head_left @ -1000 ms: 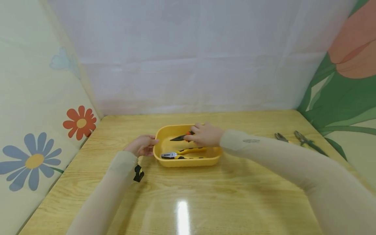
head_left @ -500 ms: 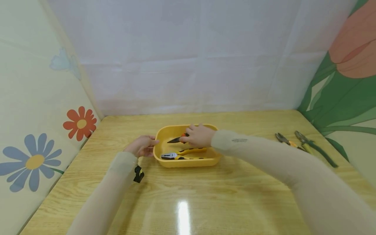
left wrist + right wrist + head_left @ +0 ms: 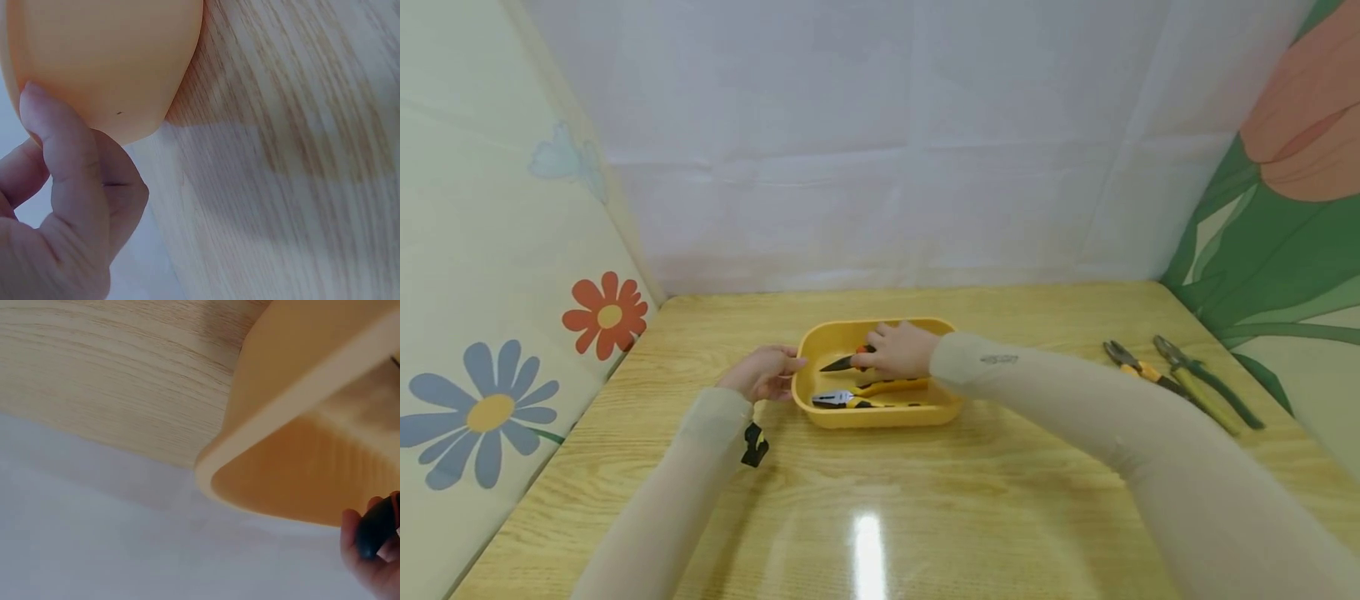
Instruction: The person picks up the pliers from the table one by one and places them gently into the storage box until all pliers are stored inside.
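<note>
Left hand: your left hand [image 3: 766,372] pinches the rim at the near end of the yellow, rounded-rectangular, plastic-looking tray [image 3: 880,417]
Right hand: your right hand [image 3: 901,350] reaches into the tray, fingers curled round the slim black-nosed pliers with orange-and-black handles [image 3: 837,364]
Black-nosed pliers: within the tray, just left of your right hand, nose toward your left hand; contact with the tray floor cannot be told
Silver-nosed pliers: silver-nosed pliers with yellow-and-black handles [image 3: 850,397] lie in the tray, on your side of your right hand
Right of the right hand: pliers with orange-and-black handles [image 3: 1142,367], partly behind your sleeve [image 3: 1060,392], and pliers with dark-green and olive handles [image 3: 1182,364], both on the wood-grain table [image 3: 985,483]
Snag risk: handles could catch on the silver-nosed pair, if your right hand drifts toward you
Tray risk: it could slide or tip, if your left pinch slackens while the tool presses the wall
Sleeve risk: your forearm might nudge the outlying pliers, if it swings low
</note>
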Available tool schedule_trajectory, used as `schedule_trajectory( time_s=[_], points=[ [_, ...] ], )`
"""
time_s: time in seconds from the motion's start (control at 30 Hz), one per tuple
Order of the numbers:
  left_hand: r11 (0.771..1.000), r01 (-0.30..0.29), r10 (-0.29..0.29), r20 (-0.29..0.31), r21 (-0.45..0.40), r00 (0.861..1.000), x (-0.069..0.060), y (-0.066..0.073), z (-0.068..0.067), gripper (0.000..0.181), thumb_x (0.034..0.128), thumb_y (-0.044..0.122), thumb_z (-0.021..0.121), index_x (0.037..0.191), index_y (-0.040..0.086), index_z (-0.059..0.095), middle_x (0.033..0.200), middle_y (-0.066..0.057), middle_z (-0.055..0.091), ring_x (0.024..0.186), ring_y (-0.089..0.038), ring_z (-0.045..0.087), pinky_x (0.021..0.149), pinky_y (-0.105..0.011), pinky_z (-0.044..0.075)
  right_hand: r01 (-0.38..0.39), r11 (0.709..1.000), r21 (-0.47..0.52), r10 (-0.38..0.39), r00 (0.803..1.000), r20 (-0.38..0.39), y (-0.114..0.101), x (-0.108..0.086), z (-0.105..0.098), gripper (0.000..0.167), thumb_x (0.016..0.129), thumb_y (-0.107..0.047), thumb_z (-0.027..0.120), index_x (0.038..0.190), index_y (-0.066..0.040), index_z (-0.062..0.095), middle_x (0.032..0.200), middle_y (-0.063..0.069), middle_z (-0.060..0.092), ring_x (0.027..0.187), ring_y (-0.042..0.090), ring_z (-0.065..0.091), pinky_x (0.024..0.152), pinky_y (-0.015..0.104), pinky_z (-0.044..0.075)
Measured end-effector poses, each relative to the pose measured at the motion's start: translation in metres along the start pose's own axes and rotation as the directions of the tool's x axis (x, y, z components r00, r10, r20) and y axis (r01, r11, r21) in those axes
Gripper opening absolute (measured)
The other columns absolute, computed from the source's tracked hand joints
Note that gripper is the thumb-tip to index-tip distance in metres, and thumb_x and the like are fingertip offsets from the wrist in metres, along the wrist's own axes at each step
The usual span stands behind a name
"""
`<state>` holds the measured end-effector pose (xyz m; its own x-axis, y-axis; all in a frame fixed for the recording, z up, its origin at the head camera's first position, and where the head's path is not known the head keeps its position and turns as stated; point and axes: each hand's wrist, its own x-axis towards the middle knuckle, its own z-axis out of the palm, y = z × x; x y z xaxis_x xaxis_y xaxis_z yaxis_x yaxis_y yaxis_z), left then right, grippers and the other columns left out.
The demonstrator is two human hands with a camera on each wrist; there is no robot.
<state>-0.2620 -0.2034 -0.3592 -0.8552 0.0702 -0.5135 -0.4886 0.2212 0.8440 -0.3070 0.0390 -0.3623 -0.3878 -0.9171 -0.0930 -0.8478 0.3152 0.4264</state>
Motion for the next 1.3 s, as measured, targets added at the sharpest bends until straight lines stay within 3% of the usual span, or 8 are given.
schedule_trajectory(
  time_s=[0.27,0.4,0.57,0.67,0.8,0.97,1.3],
  points=[
    [1.000,-0.001,0.001,0.004,0.006,1.000,0.000,0.000,0.002,0.035,0.1027,0.010,0.048,0.136,0.000,0.045,0.092,-0.004,0.055,0.072,-0.011,0.054,0.059,-0.023,0.048,0.008,1.000,0.018,-0.009,0.998,0.062,-0.001,0.002,0.006,0.036,0.105,-0.037,0.044,0.140,-0.030,0.046,0.110,0.007,0.054,0.089,0.021,0.051,0.059,0.030,0.047],
    [1.000,-0.002,0.002,0.007,0.002,1.000,0.000,0.002,0.003,0.034,0.1028,0.011,0.048,0.135,0.000,0.045,0.093,-0.005,0.056,0.073,-0.012,0.055,0.058,-0.023,0.048,-0.028,0.991,0.129,0.018,0.997,0.081,0.002,0.003,0.010,0.037,0.104,-0.037,0.045,0.141,-0.031,0.047,0.108,0.006,0.053,0.086,0.020,0.049,0.059,0.031,0.047],
    [1.000,-0.004,0.004,0.008,0.011,1.000,0.001,0.003,0.002,0.034,0.1029,0.012,0.048,0.135,0.000,0.046,0.095,-0.005,0.059,0.072,-0.013,0.057,0.057,-0.023,0.047,-0.068,0.953,0.297,0.035,0.993,0.114,0.007,0.004,0.015,0.040,0.102,-0.031,0.053,0.142,-0.030,0.048,0.101,0.004,0.050,0.079,0.017,0.046,0.059,0.030,0.043],
    [1.000,-0.004,0.004,0.006,0.015,1.000,0.001,0.004,0.002,0.035,0.1031,0.012,0.047,0.136,0.000,0.046,0.096,-0.006,0.059,0.073,-0.013,0.057,0.057,-0.023,0.048,-0.077,0.950,0.303,0.035,0.989,0.141,0.009,0.006,0.019,0.046,0.101,-0.032,0.054,0.146,-0.031,0.044,0.103,0.005,0.050,0.079,0.018,0.047,0.062,0.032,0.044],
    [1.000,0.003,-0.003,0.003,0.011,1.000,0.000,0.005,0.002,0.035,0.1031,0.012,0.047,0.136,0.000,0.045,0.098,-0.006,0.058,0.074,-0.013,0.056,0.058,-0.024,0.048,-0.092,0.963,0.253,0.042,0.980,0.197,0.008,0.006,0.025,0.050,0.104,-0.037,0.045,0.152,-0.034,0.032,0.122,0.011,0.050,0.095,0.025,0.053,0.075,0.039,0.050],
    [1.000,0.007,-0.007,0.005,0.006,1.000,0.000,0.005,0.002,0.036,0.1028,0.012,0.048,0.137,0.000,0.044,0.099,-0.006,0.057,0.074,-0.013,0.056,0.059,-0.024,0.048,-0.131,0.944,0.302,0.051,0.964,0.260,0.006,0.003,0.023,0.051,0.106,-0.037,0.038,0.154,-0.032,0.025,0.144,0.015,0.041,0.121,0.037,0.048,0.096,0.049,0.045],
    [1.000,0.007,-0.007,-0.008,-0.001,1.000,-0.001,0.001,-0.001,0.034,0.1024,0.011,0.049,0.134,0.000,0.043,0.091,-0.004,0.056,0.071,-0.012,0.055,0.059,-0.023,0.048,-0.165,0.941,0.297,0.066,0.946,0.317,0.000,0.005,0.024,0.047,0.106,-0.039,0.033,0.153,-0.038,0.027,0.155,0.009,0.031,0.135,0.039,0.037,0.104,0.052,0.038]
  ],
)
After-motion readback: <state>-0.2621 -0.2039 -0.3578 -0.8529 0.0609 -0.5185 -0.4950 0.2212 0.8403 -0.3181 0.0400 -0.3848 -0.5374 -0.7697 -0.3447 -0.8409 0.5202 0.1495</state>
